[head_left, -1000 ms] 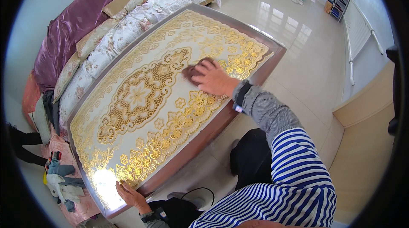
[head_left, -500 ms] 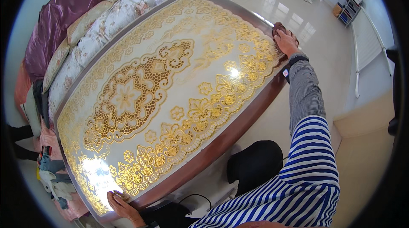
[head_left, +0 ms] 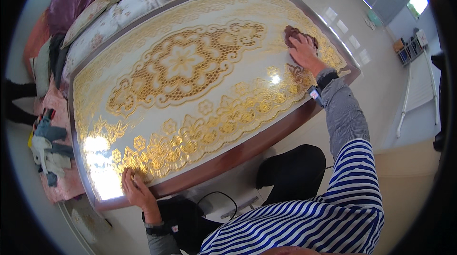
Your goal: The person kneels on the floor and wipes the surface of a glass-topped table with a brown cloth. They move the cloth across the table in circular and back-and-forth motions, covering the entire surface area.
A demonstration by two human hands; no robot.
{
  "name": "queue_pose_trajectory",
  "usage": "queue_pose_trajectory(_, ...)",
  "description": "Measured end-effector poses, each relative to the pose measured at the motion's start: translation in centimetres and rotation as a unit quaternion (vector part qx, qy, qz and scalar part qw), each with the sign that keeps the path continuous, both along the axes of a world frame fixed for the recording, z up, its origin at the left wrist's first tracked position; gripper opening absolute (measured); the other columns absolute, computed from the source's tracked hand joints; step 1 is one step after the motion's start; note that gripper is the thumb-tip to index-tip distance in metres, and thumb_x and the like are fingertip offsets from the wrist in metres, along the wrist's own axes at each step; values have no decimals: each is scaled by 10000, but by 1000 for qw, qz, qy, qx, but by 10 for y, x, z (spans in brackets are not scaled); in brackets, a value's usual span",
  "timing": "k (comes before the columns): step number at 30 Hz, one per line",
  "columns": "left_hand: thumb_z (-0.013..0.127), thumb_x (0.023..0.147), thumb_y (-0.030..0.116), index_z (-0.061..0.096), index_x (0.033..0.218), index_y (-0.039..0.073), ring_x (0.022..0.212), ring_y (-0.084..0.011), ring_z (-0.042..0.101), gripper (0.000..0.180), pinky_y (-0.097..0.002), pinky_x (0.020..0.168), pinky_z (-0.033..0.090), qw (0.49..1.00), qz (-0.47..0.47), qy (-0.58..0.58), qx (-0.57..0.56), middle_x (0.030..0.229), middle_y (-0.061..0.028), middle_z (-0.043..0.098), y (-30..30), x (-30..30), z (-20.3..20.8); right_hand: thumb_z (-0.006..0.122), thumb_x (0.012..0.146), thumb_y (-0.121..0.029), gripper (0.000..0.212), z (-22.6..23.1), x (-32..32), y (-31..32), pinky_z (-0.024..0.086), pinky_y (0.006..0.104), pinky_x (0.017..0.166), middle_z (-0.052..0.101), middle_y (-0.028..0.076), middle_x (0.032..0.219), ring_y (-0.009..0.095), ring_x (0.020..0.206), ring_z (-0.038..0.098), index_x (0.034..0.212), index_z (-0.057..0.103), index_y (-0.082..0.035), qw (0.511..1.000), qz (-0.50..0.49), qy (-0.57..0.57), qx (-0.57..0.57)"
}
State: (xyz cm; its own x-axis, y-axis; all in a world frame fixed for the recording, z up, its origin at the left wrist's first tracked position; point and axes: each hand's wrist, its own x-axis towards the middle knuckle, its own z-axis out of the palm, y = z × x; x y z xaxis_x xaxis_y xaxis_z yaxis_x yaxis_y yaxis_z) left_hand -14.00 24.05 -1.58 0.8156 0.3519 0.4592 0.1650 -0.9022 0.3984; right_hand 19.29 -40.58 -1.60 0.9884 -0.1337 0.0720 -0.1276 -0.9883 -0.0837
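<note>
A brown cloth [head_left: 293, 34] is bunched on the right part of the table [head_left: 223, 81], which has a gold lace-patterned white top. My right hand [head_left: 304, 52] presses down on that cloth, fingers curved over it. At the near left corner, my left hand [head_left: 137, 190] rests on the tabletop by its edge, holding nothing, with the fingers stretched forward. Bright glare covers the top beside it. Dark reflections of my right hand and the cloth show in the glossy surface.
A sofa with a floral cover [head_left: 157, 2] stands along the table's far side. Clothes [head_left: 50, 145] lie on a pink cover at the left. My knee [head_left: 295, 169] is under the near edge. A small rack [head_left: 412, 48] stands by the right wall.
My right hand has slid the brown cloth from the table's right edge inward across the top. My left hand stays at the near left corner. The whole view has shifted.
</note>
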Motion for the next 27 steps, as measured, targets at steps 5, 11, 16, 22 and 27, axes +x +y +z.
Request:
queue_pose_trajectory(5,586,1032,104,667,1274,-1,1221,-374,623,276,-449,1080,446,995,-23,-34,-90,1258,-177,698,1,-2,1,553,941,-441,604,3,-23,132,203,718,1195,317,151,1675,488,1533,217,1518,517,-265,993,113,2,19)
queue_pose_trajectory(11,682,950,77,685,1249,3,1082,-374,687,308,-442,941,536,976,-118,-112,-141,1186,-198,720,-11,-15,7,579,910,-409,608,6,-75,320,227,749,1151,322,169,1623,507,1509,214,1489,522,-233,962,269,0,40)
queue_pose_trajectory(16,788,824,93,711,974,70,799,-283,726,170,-377,670,592,858,-502,-51,-97,957,-86,738,-67,-36,3,629,843,-374,660,21,-130,474,246,757,1122,373,226,1553,534,1481,236,1463,533,-170,901,428,15,65)
queue_pose_trajectory(22,802,862,191,709,964,95,751,-241,719,168,-359,661,587,779,-608,23,-152,929,-42,730,-99,-48,-11,655,820,-312,535,27,-177,571,285,733,1104,392,243,1585,512,1460,327,1336,622,-175,782,609,55,120)
queue_pose_trajectory(27,806,869,204,729,959,106,751,-272,721,155,-370,656,586,789,-588,91,-156,928,-56,743,-105,-46,-26,689,841,-392,548,32,-135,520,349,699,1083,394,202,1602,483,1454,350,1370,628,-263,780,625,-30,29)
